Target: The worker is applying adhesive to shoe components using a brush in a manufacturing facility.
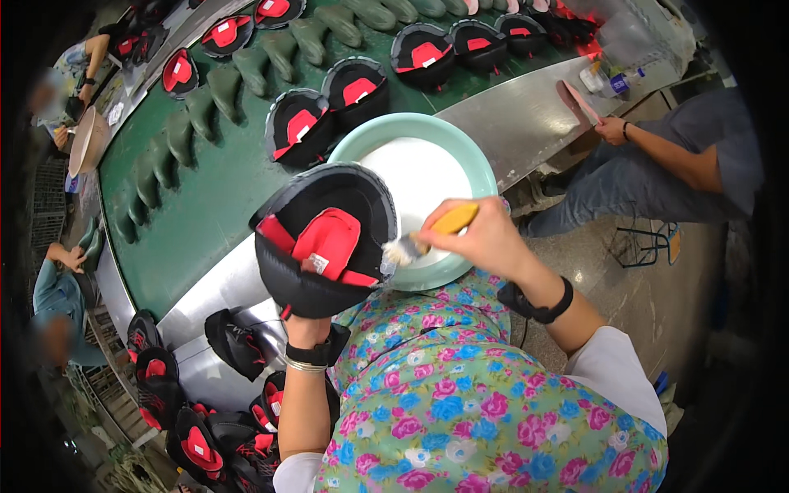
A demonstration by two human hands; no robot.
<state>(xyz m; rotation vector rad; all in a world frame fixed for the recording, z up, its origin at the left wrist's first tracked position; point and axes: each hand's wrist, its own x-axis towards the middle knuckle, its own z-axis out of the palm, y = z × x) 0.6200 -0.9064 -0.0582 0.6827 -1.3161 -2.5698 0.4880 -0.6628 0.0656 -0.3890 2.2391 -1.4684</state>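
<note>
My left hand (306, 330) is closed on a black shoe upper (374, 197) with a red lining and a white label inside, and holds it up from below with its opening toward me. Most of those fingers are hidden behind the upper. In my right hand (491, 242) is a brush (454, 219) with a yellow handle, its pale bristles touching or very close to the upper's right edge. Just beyond both hands stands a light green basin (479, 168) of white liquid (423, 177), partly covered by the upper.
Shoe uppers (300, 127) and dark green foot-shaped lasts (223, 92) line the green conveyor belt (238, 177). More uppers (196, 448) are heaped at lower left. A co-worker (641, 156) at right holds a pink, sole-shaped piece (579, 103). Other people work at far left.
</note>
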